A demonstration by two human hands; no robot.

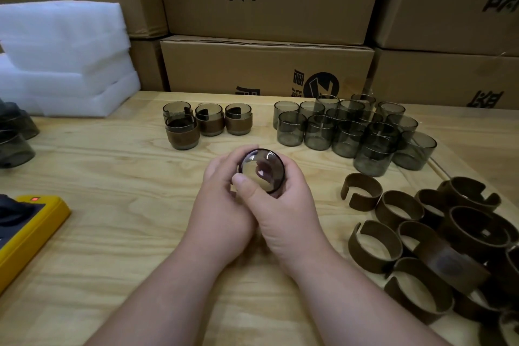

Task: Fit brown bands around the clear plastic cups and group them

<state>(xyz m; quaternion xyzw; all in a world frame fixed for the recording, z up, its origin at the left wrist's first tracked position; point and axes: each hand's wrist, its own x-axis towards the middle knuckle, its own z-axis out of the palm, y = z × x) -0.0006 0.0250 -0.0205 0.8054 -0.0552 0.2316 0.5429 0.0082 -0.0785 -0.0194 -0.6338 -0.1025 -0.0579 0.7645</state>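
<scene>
Hands meet at tabletop centre, both wrapped round 1 clear cup (261,170) tipped on its side so the round base faces the camera. Left hand (224,199) curls round the cup's left side, fingers behind it. Right hand (280,205) grips from the right, thumb pressed across the near-left edge of the base. Dark rim shows round the cup's right edge; cannot tell whether a band sits on it, hands cover the wall

Banded cups (207,122) grouped far-centre-left on the wooden tabletop (112,233): 4 visible, upright, each with a brown band round its lower wall, touching or just beside each other. 1 stands nearer, in front of the far-left one

Plain cups (351,129) cluster far right, upright, packed close, smoky tint, many touching

Brown bands (421,233) lie in a loose pile near right, open C-shaped loops, several overlapping. 1 band (361,191) sits at the pile's far-left edge, gap turned left

White foam sheets (64,59) stacked far left. More smoky cups (16,135) at the left edge, partly cut off. Yellow device (31,230) with a small red light near left, partly out of frame. Cardboard boxes (266,64) with black print stacked along the far side behind the tabletop
</scene>
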